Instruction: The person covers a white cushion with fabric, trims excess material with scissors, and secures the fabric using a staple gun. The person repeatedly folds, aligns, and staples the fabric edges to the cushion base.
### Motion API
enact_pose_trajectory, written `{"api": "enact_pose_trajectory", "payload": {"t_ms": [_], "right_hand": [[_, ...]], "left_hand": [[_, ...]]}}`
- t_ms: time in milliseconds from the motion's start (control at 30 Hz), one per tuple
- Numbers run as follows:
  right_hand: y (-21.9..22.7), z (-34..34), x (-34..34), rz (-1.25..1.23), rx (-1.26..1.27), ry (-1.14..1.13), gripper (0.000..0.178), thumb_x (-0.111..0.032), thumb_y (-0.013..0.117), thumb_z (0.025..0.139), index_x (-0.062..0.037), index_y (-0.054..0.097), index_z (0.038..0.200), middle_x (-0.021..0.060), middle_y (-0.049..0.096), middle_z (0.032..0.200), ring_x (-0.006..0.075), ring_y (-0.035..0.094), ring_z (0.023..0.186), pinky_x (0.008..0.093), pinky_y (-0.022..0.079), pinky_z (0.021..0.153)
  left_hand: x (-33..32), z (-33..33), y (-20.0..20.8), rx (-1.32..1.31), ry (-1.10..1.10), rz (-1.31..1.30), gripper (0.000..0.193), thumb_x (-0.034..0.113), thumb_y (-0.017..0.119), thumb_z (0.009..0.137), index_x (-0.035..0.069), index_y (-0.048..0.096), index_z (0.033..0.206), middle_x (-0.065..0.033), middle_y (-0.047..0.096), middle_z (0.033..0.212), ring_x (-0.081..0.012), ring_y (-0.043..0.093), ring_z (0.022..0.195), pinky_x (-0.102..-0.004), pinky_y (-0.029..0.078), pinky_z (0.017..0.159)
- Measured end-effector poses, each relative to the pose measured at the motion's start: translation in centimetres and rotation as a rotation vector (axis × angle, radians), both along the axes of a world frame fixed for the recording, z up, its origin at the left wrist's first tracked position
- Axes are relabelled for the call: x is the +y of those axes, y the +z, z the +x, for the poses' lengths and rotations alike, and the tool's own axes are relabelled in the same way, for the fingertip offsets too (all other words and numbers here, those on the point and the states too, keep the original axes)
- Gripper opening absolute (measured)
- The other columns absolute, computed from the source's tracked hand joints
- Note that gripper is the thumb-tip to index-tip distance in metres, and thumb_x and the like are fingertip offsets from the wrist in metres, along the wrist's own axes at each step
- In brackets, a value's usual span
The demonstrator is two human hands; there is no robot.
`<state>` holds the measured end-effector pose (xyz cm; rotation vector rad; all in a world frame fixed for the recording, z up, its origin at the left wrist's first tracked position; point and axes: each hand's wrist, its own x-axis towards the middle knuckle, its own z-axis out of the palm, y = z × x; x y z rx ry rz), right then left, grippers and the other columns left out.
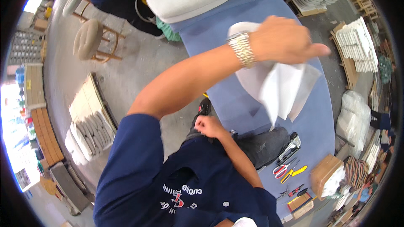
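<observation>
One white sheet [273, 90] at three o'clock, creased, apparently not yet flattened.
Left hand [284, 40] above it, two o'clock, grip hidden, cannot tell; right hand [211, 127], six o'clock, loosely clenched, visibly empty.

Navy short-sleeved shirt [198, 166] with white-and-red chest print [178, 199], silver-gold link wristband [242, 50], dark trousers [267, 147]

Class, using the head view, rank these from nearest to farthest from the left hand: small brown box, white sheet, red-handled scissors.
1. White sheet, just below the left hand.
2. Red-handled scissors, lower on the table.
3. Small brown box, lowest, below the scissors.
</observation>
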<state>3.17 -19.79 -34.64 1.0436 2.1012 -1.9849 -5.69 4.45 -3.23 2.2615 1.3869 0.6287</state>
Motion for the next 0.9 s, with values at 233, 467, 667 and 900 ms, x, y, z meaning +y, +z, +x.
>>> {"api": "enact_pose_trajectory", "payload": {"t_ms": [233,467,667,900], "right_hand": [[-6.7,-0.9,0.8,-0.352,-0.162,-0.498,0.042,-0.036,0.068,0.102,-0.0077,0.063,0.132,0.0128,0.075,0.113,0.0188,0.074,0.077,0.0319,0.057,0.067],[-3.1,6.0,-0.3,-0.248,0.044,-0.582,0.047,-0.028,0.067,0.105,0.0012,0.057,0.141,0.0128,0.072,0.119,0.0162,0.072,0.083,0.0291,0.057,0.071],[1.2,12.5,-0.9,-0.249,0.213,-1.417,0.03,-0.021,0.061,0.107,0.0031,0.064,0.124,0.0151,0.074,0.105,0.0202,0.074,0.087,0.0323,0.06,0.074],[3.4,17.4,3.7,-0.169,0.449,-1.904,0.065,-0.06,0.043,0.108,-0.0087,0.055,0.146,0.005,0.061,0.142,0.0216,0.057,0.127,0.0409,0.042,0.105]], "left_hand": [[-5.9,-13.0,-7.5,-0.647,0.126,-0.248,0.089,0.061,0.018,0.112,-0.005,0.077,0.105,-0.018,0.079,0.091,-0.0206,0.075,0.086,-0.0326,0.056,0.087],[-8.9,-16.3,-11.3,-0.857,0.372,-0.399,0.095,0.063,0.016,0.111,-0.011,0.075,0.103,-0.0243,0.077,0.095,-0.028,0.075,0.09,-0.0345,0.057,0.092],[-8.9,-16.2,-11.7,-0.876,0.228,-0.348,0.093,0.06,0.016,0.112,-0.012,0.075,0.103,-0.0247,0.077,0.092,-0.0286,0.077,0.089,-0.0353,0.058,0.089],[-9.6,-16.4,-11.6,-0.774,0.12,-0.197,0.09,0.058,0.013,0.112,-0.008,0.074,0.114,-0.0216,0.079,0.089,-0.025,0.077,0.089,-0.0356,0.056,0.092]]}}
